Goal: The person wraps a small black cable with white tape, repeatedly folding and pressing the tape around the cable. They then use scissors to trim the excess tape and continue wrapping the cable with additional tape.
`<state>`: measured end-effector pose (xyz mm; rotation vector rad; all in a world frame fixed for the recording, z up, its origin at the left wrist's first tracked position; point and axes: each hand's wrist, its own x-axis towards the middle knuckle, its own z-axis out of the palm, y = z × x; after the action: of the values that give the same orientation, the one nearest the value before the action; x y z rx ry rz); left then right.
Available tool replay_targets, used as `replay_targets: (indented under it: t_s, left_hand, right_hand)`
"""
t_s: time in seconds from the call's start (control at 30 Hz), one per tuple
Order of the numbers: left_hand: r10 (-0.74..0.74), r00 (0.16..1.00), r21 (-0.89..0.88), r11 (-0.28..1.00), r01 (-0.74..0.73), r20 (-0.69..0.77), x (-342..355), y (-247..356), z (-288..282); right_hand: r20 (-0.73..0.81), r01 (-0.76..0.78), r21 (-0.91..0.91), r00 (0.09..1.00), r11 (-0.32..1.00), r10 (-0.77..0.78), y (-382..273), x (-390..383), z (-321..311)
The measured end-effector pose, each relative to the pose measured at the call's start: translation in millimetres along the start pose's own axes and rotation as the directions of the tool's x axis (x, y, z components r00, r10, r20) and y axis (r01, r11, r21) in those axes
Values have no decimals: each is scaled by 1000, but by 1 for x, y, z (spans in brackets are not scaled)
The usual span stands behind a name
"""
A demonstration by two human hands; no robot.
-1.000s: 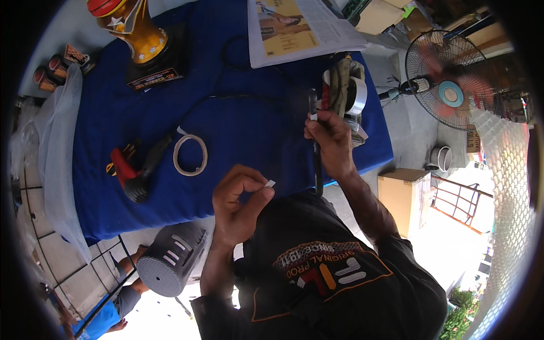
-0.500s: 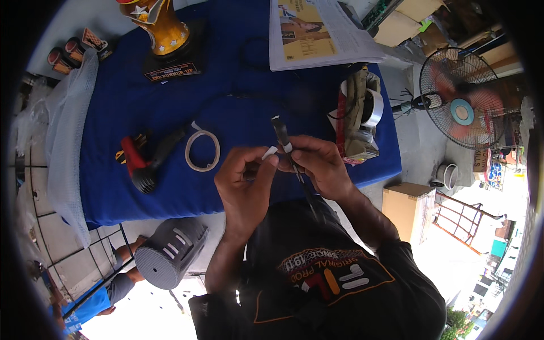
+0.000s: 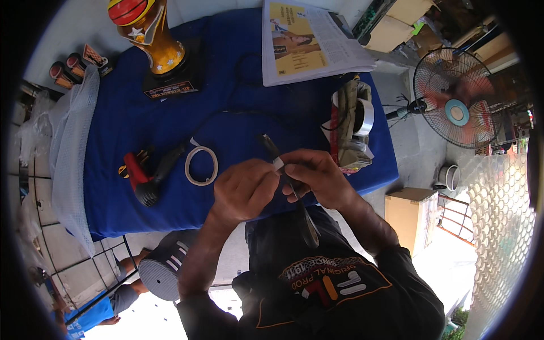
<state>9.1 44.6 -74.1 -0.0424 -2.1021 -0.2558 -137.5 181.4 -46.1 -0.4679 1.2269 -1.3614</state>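
White piece [image 3: 277,164] against the dark strip [image 3: 270,143], with fingertips at the join

The right hand [image 3: 320,177] is to the right of the tape ring [image 3: 199,182], its thumb and forefinger pinching the dark strip just beside the white piece. The left hand [image 3: 247,188] lies between the tape ring and the right hand, fingers curled and tips meeting the white piece; whether those tips grip it or only press on it, I cannot tell. The white piece, also right of the tape ring, sits across the strip. Above it, 1 end of the strip points away from the person; below, the rest hangs in a narrow loop in front of the dark clothing.

The step in hand looks like fixing the white piece to the strip. To do it well, keep the right pinch firm and close to the join so the strip cannot twist. Hold the white piece square to the strip, lay it down from 1 edge, and keep it taut to avoid wrinkles. A thumb rubbed along each edge should seat it better than a single press in the middle. The hanging loop could tug the strip askew, so it is worth letting it hang free.

The tape ring lies flat on the blue cloth [image 3: 147,119]. Left of it is a red and black tool [image 3: 136,170]; beyond it stands a trophy [image 3: 164,56].
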Motion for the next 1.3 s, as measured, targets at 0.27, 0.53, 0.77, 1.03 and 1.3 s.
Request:
replay_targets:
  t_s: [0.27,0.53,0.77,1.03,1.3]
  left_hand:
    - [280,956,155,944,-291,91,17,-20,-15]
    - [392,916,204,893,-401,84,16,-28,-14]
    - [400,912,207,888,-410,92,18,-23,-15]
    - [405,906,253,870,-424,123,14,-21,-22]
    - [415,897,309,842,-443,154,9,-23,-26]
  right_hand:
    - [24,-36,-17,999,999,37,-4,-1,-4]
    - [0,-38,-16,999,999,38,-3,1,-2]
    - [2,-2,-63,1000,998,2,1,2,1]
    - [-13,3,-80,1000,997,-5,6,2,1]
    - [-28,6,-127,1000,992,-9,7,4,7]
